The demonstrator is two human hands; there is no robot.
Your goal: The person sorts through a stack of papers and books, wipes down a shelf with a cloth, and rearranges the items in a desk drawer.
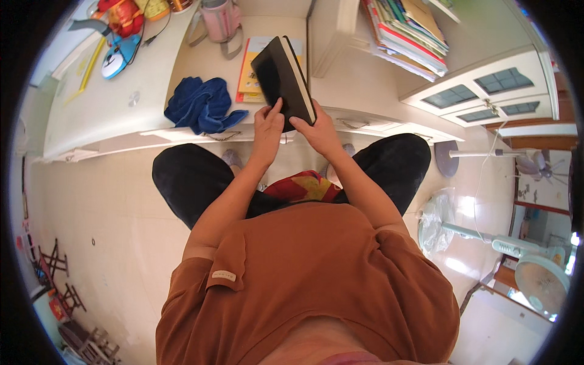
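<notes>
A black hardcover notebook [285, 86] is tilted up in front of me, closed, its pale page edges facing right. My right hand [321, 130] grips its lower right corner, thumb on the front cover and the other fingers behind. My left hand [270, 125] touches the lower left of the cover, its index finger extended along the surface. Partly hidden behind the notebook, a yellow and white booklet [250, 75] lies on the desk [185, 59]. A crumpled dark blue cloth [198, 105] sits left of it at the desk's front edge.
A pink bottle carrier [221, 20] with grey straps stands at the back. Leftward lie a blue bear-faced pouch [119, 57] and a yellow strip [91, 68]. Stacked books and papers [408, 39] fill a shelf at right. A standing fan [540, 278] is beside me.
</notes>
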